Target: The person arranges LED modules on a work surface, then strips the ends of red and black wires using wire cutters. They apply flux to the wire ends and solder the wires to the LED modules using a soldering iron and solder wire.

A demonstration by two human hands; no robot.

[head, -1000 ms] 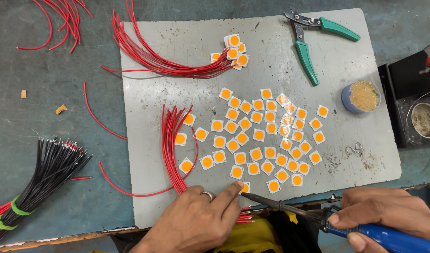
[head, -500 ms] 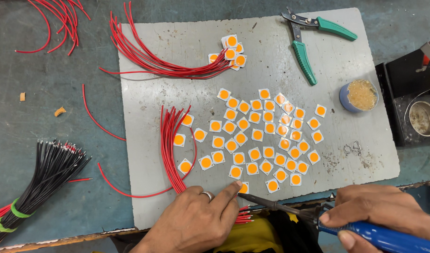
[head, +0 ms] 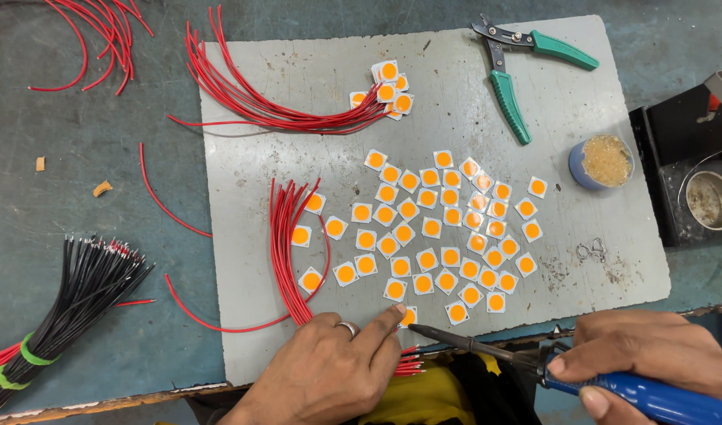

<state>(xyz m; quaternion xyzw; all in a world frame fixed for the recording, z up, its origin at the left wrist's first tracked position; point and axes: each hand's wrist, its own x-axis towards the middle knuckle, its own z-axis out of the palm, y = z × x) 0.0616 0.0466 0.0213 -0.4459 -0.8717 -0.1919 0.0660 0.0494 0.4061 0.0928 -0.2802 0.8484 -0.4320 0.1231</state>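
My left hand [head: 329,370] rests on the near edge of a grey board [head: 314,71], covering the lower ends of a bunch of short red wires [head: 285,244]. Its forefinger presses a small white square chip with an orange centre [head: 409,316]. My right hand [head: 652,358] grips a blue-handled soldering iron [head: 534,364], whose tip points at that chip from the right. Several more such chips [head: 440,228] lie spread over the middle of the board.
Another fan of red wires [head: 259,102] and a small pile of chips [head: 388,85] lie at the board's far side. Green-handled pliers [head: 507,75], a blue flux pot [head: 603,164], a black stand with a metal cup [head: 709,198] and a black wire bundle [head: 70,303] surround it.
The soldering iron tip has moved slightly left toward the chip under my left forefinger. The view has shifted a little; the hands stay nearly in place.
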